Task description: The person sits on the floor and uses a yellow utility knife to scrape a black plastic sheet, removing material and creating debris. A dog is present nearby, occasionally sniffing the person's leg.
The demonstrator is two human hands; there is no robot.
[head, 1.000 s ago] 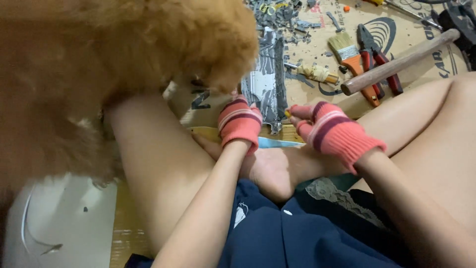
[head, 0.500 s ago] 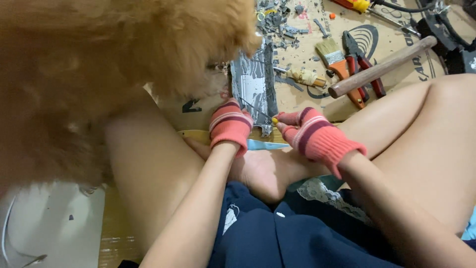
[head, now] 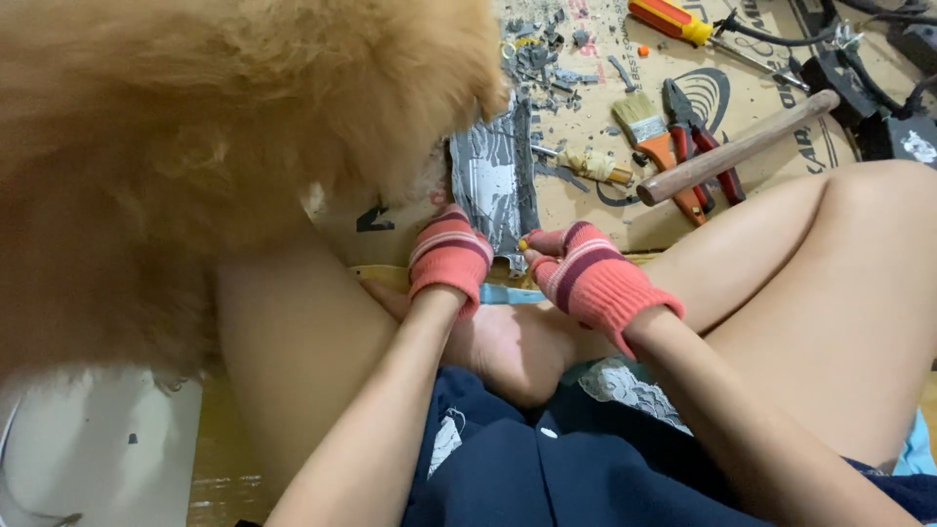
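Both hands wear pink knit gloves with darker stripes, left hand (head: 451, 256) and right hand (head: 590, 278); arms bare, dark blue shorts (head: 547, 468) below.

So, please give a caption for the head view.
Gloved left hand and right hand work beside a grey panel.

A fluffy golden-brown dog (head: 205, 146) is seen filling the upper left. A wooden-handled hammer (head: 737, 148), red-handled pliers (head: 705, 137), an orange-handled paintbrush (head: 654, 132) and a red-and-yellow screwdriver (head: 675, 20) are lying on printed cardboard sheeting (head: 771, 44).
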